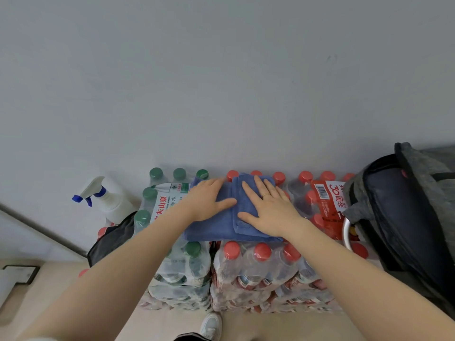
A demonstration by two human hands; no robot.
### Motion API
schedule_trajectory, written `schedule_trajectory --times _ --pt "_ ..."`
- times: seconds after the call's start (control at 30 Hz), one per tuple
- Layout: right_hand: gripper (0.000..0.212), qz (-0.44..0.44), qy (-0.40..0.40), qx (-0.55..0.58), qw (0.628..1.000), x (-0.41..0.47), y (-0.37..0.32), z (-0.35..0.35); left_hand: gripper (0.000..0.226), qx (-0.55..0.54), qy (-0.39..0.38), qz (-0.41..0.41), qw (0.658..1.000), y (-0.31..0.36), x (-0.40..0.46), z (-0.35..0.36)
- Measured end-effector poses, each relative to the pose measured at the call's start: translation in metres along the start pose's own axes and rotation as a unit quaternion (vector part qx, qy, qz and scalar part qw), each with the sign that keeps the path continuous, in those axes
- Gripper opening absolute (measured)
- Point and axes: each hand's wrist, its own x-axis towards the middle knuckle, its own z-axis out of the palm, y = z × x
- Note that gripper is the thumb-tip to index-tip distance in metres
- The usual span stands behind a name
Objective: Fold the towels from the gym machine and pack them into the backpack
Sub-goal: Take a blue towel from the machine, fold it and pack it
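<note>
a plain pale grey wall (221,70) fills the upper half of the view. at the right edge stands a large grey fabric backpack (423,193) with black trim, its main compartment unzipped and showing a dark lining. below the wall sit stacked shrink-wrapped packs of clear plastic water bottles: red-capped packs (261,269) in the middle and right, green-capped packs (179,267) on the left. a folded blue terry towel (221,225) lies flat across the tops of these packs, straddling the green and red ones, just left of the backpack and not touching it. both forearms reach forward from the bottom of the view. the left hand (209,200) lies palm down on the towel's left part with fingers straight and thumb spread. the right hand (268,207) presses flat on the folded upper layer, fingers straight and apart, a thin ring on one finger. neither hand grasps anything. a white spray bottle with a blue trigger (103,195) stands at the far left beside the green-capped packs. a white shoe (211,326) shows on the beige floor at the bottom.
</note>
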Motion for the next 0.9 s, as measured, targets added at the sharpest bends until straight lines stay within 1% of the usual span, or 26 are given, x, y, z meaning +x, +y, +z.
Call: schedule_trajectory --times 0.07,0.13,0.2,0.27,0.33,0.43,0.5,0.57,0.6,0.67,0.7,0.73,0.8,0.83,0.9 --pt "0.074 0.008 -0.008 -0.011 1.000 0.003 -0.004 -0.005 0.060 0.096 0.006 -0.036 0.995 -0.012 0.004 -0.003" --pt "0.074 0.017 -0.017 -0.012 1.000 0.005 -0.011 -0.009 0.059 0.159 -0.010 -0.046 0.986 -0.020 0.008 -0.007" --pt "0.073 0.031 -0.018 0.010 0.999 0.007 -0.020 -0.008 0.058 0.172 -0.017 -0.048 0.984 -0.023 0.014 -0.012" --pt "0.072 0.040 -0.002 0.027 0.999 0.008 -0.026 -0.005 0.060 0.191 -0.025 -0.052 0.980 -0.023 0.019 -0.019" --pt "0.071 0.037 0.014 0.026 0.999 0.007 -0.026 -0.001 0.061 0.191 -0.054 -0.058 0.978 -0.024 0.023 -0.023" --pt "0.069 0.027 0.022 0.019 0.999 0.004 -0.020 0.004 0.056 0.106 -0.078 -0.079 0.988 -0.029 0.027 -0.031" --pt "0.070 0.025 0.034 0.014 0.999 0.004 -0.019 0.006 0.043 0.042 -0.084 -0.071 0.993 -0.032 0.029 -0.040" --pt "0.088 0.026 0.056 0.009 0.998 0.006 -0.020 0.009 0.030 -0.034 -0.086 -0.053 0.994 -0.029 0.028 -0.047" --pt "0.092 0.029 0.064 0.000 0.998 0.007 -0.021 0.011 0.027 -0.068 -0.083 -0.046 0.993 -0.026 0.027 -0.050" --pt "0.092 0.033 0.077 -0.018 0.996 0.008 -0.022 0.015 0.024 -0.137 -0.069 -0.058 0.986 -0.022 0.024 -0.052" --pt "0.091 0.035 0.082 -0.022 0.996 0.008 -0.022 0.016 0.022 -0.192 -0.072 -0.082 0.975 -0.022 0.022 -0.052" --pt "0.090 0.036 0.086 -0.024 0.995 0.008 -0.022 0.016 0.020 -0.259 -0.093 -0.115 0.954 -0.022 0.020 -0.053" --pt "0.089 0.039 0.094 -0.022 0.995 0.008 -0.022 0.017 0.031 -0.371 -0.157 -0.179 0.898 -0.027 0.012 -0.054" --pt "0.088 0.038 0.096 -0.022 0.994 0.008 -0.022 0.017 0.036 -0.398 -0.176 -0.199 0.878 -0.032 0.009 -0.051" --pt "0.086 0.041 0.099 -0.028 0.994 0.009 -0.022 0.019 0.033 -0.426 -0.184 -0.206 0.862 -0.041 -0.003 -0.045"
